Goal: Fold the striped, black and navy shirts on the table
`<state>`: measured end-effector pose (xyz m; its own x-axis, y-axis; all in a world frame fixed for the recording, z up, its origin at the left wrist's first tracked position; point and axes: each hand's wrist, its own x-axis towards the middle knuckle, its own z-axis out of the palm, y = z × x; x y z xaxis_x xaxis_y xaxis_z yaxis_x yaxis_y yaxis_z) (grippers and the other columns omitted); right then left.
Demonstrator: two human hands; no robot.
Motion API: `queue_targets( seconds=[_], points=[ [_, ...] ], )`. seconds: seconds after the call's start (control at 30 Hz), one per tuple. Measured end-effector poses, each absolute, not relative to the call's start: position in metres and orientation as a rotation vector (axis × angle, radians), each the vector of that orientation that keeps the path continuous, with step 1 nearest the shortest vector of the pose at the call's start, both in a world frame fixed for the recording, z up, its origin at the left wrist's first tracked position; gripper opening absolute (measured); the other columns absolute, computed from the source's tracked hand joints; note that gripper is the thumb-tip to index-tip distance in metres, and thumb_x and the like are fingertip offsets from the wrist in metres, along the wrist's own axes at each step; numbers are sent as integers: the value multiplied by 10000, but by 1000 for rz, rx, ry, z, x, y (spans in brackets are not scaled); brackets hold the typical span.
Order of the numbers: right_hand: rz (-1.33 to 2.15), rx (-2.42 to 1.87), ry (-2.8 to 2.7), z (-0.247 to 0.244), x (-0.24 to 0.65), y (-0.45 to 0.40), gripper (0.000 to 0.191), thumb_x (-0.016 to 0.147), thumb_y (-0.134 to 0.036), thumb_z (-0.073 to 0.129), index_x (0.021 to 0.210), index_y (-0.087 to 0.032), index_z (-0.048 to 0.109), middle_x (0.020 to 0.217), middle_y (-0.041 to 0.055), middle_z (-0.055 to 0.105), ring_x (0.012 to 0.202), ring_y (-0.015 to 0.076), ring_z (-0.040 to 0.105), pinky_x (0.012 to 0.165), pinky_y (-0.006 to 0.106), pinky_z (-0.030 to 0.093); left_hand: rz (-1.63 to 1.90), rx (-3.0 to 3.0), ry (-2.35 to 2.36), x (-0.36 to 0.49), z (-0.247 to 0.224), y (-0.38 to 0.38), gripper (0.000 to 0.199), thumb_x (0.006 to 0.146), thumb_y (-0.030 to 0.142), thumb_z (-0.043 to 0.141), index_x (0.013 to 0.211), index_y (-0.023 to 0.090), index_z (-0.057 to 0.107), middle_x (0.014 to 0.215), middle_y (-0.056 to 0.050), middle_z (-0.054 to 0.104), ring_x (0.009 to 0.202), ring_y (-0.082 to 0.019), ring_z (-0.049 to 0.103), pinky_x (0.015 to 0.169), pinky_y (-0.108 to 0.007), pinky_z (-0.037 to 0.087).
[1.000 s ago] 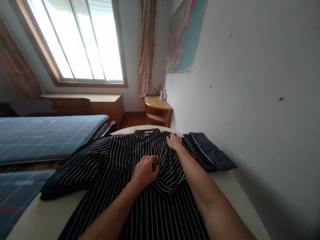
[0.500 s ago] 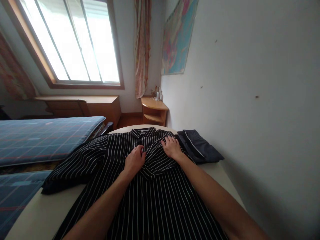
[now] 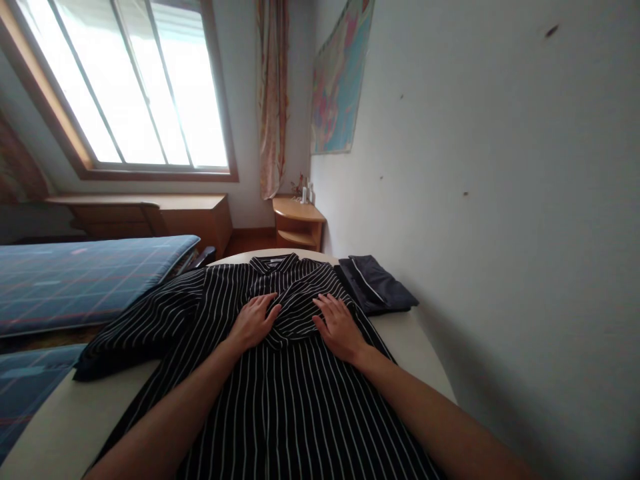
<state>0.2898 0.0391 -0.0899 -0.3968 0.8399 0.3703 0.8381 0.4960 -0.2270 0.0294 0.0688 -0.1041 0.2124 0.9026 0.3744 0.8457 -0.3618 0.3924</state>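
Observation:
A black shirt with white stripes lies spread out, its collar at the far end. One sleeve is folded across the chest, while the other sleeve stretches out to the left. My left hand rests with fingers extended by the left edge of the folded sleeve. On the right part of the same sleeve lies my right hand, palm down and fingers spread. Neither hand grasps the cloth.
The shirt lies on a pale round-edged table. Folded dark clothing sits at its right edge, near the wall. A plaid mattress is on the left. A corner shelf and desk stand behind.
My right hand has moved back toward me over the folded sleeve. My left hand has gone from curled fingers on the cloth to flat, extended ones. The view has turned slightly right.

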Motion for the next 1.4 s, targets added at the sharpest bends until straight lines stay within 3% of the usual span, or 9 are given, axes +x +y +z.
queue_targets(
  seconds=[0.13, 0.3, 0.43, 0.53, 0.7, 0.9, 1.1, 1.23, 1.4],
  points=[
    [-55, -1421, -2359, -89, 301, 25, 461, 1015, -306, 351, 1448, -206, 475, 1547, 67, 419, 1446, 236, 309, 1189, 440, 248, 920, 2332, 1618, 24, -99, 56, 487, 1010, 467, 322, 1299, 166, 573, 1310, -94, 639, 1239, -238, 562, 1089, -386, 403],
    [-199, -1595, -2309, -72, 327, 33, 567, 866, -92, 453, 1418, -200, 522, 1520, 84, 447, 1353, 252, 404, 1099, 396, 363, 949, 2261, 1654, 19, -95, 49, 449, 1007, 456, 290, 1161, 200, 625, 1190, -69, 692, 1124, -229, 631, 1006, -368, 468],
    [-140, -1669, -2308, -60, 347, 45, 377, 906, -112, 434, 1135, -214, 716, 1234, 67, 668, 1118, 218, 553, 988, 316, 432, 904, 2348, 1604, 19, -96, 49, 439, 1005, 456, 317, 1219, 208, 610, 1255, -66, 670, 1196, -231, 592, 1056, -377, 434],
    [-172, -1684, -2281, -62, 355, 49, 340, 928, -140, 442, 1077, -213, 740, 1129, 66, 703, 1050, 215, 562, 965, 312, 429, 879, 2397, 1605, 19, -97, 49, 432, 999, 454, 354, 1259, 208, 596, 1275, -67, 659, 1210, -233, 582, 1064, -383, 431],
    [-245, -1682, -2281, -70, 355, 43, 304, 913, -182, 498, 1067, -224, 756, 1234, 78, 669, 1146, 256, 521, 979, 385, 404, 866, 2500, 1616, 22, -92, 44, 407, 937, 378, 481, 1300, 231, 590, 1331, -68, 618, 1234, -237, 562, 1093, -388, 412],
    [-90, -1308, -2460, -73, 348, 29, 421, 988, -289, 454, 1394, -245, 555, 1433, 64, 555, 1329, 216, 449, 1134, 415, 293, 710, 2646, 1479, 24, -91, 33, 471, 972, 374, 447, 1429, 274, 505, 1493, -42, 493, 1385, -233, 428, 1196, -453, 261],
    [87, -1093, -2587, -79, 348, 26, 414, 989, -462, 474, 1336, -286, 613, 1495, 74, 490, 1391, 265, 408, 1167, 500, 249, 684, 2713, 1511, 22, -99, 37, 461, 934, 254, 483, 1387, 273, 564, 1512, -31, 473, 1418, -265, 380, 1194, -493, 267],
    [168, -1002, -2594, -77, 345, 25, 433, 947, -473, 554, 1330, -280, 616, 1463, 89, 523, 1367, 275, 443, 1146, 503, 290, 666, 2732, 1419, 26, -97, 34, 461, 1001, 396, 435, 1448, 303, 490, 1541, -23, 434, 1431, -252, 365, 1190, -486, 280],
    [202, -1072, -2476, -76, 343, 27, 276, 977, -370, 519, 1083, -225, 729, 1168, 81, 701, 1129, 223, 606, 1032, 417, 417, 483, 2697, 1372, 30, -94, 26, 580, 966, 581, 461, 1481, 315, 443, 1579, -56, 364, 1477, -311, 265, 1191, -560, 221]
  ],
)
